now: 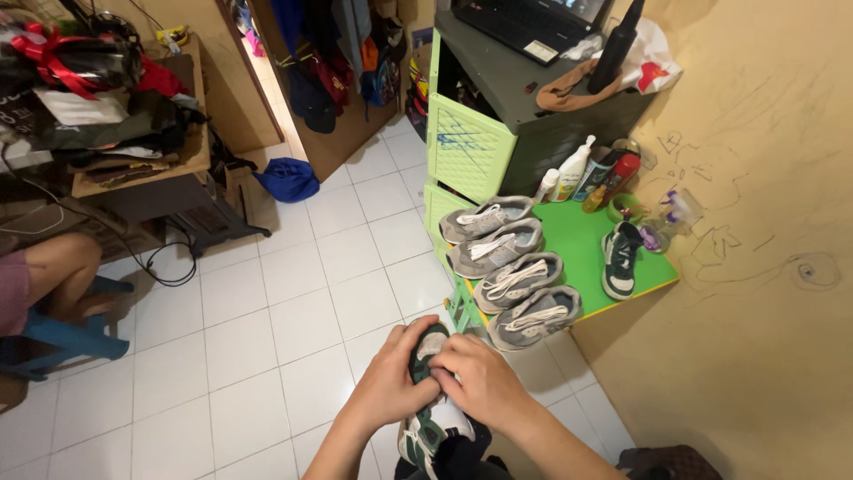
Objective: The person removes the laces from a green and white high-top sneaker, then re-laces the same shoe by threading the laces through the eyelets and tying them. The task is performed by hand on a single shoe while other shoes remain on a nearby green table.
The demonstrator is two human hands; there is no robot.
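A: Where is the green and white sneaker [433, 418] now?

B: It is in front of the person, low in the view, above the white tile floor [267, 338]. Its long axis runs away from the body, toe end toward the green table [582, 244] with the four grey sneakers [511, 271].

A: And the hands?

B: Both are clamped on the far end. The left hand [391, 378] wraps it from the left, the right hand [480, 382] lies over it from the right, fingers touching. Both are equally near.
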